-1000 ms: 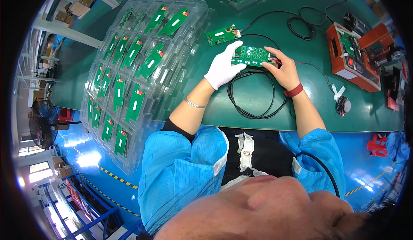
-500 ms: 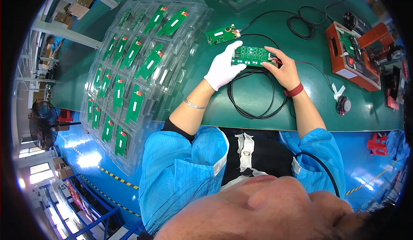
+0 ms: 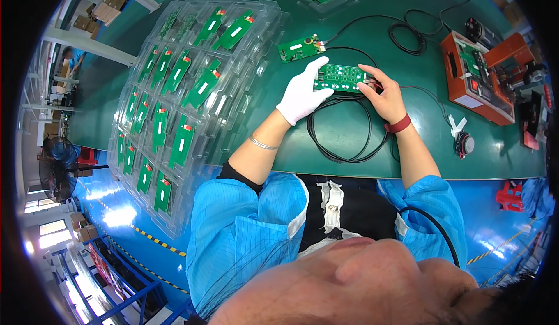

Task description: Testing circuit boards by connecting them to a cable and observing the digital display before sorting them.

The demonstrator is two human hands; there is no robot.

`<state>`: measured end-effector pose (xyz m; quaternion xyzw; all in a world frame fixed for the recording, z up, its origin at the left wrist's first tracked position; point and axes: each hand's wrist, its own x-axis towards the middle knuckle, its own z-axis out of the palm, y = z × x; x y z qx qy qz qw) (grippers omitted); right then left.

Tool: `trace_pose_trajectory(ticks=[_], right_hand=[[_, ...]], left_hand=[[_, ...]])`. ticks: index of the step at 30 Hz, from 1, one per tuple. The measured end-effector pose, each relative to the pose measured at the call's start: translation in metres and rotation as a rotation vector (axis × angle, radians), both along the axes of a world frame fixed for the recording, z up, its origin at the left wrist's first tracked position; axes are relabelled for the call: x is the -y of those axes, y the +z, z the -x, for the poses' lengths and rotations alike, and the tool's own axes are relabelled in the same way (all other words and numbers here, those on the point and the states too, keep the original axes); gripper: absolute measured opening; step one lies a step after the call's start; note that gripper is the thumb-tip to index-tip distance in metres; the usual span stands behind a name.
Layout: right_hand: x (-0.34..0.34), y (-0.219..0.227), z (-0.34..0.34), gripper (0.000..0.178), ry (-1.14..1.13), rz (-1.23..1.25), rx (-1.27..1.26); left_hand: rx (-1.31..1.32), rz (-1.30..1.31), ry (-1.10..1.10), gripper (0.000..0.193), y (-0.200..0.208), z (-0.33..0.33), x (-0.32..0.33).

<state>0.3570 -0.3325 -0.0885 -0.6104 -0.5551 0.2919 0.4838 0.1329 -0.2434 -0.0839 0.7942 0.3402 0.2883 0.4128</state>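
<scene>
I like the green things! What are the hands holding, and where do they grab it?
Both hold one green circuit board: the gloved left hand grips its left end, the bare right hand its right end.

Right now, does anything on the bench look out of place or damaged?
Nothing looks damaged. Both hands hold one green board: left hand gloved, right hand bare. One more board lies loose on the bench, outside the clear trays.

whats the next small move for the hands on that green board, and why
Probably press the red-wired plug home with the right hand while the gloved left hand steadies the circuit board. The right fingertips sit at the board's right end, where red wires come in, and the left grips the other end. Whether the plug is already seated is hidden.
</scene>
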Motion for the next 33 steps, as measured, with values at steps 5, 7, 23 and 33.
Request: trace_pose_trajectory(ticks=[5, 7, 23, 33], right_hand=[[0.001, 0.004, 0.003, 0.048, -0.009, -0.008, 0.006], [0.001, 0.007, 0.005, 0.047, -0.018, -0.005, 0.018], [0.002, 0.007, -0.007, 0.048, 0.097, 0.039, -0.054], [0.001, 0.004, -0.017, 0.052, 0.174, 0.074, -0.068]], left_hand=[[0.010, -0.019, 0.004, 0.073, -0.002, -0.001, 0.002], [0.016, -0.030, 0.007, 0.073, -0.003, -0.001, 0.002], [0.048, -0.066, -0.009, 0.076, -0.008, 0.001, -0.003], [-0.112, 0.244, -0.184, 0.071, 0.020, 0.016, -0.015]])
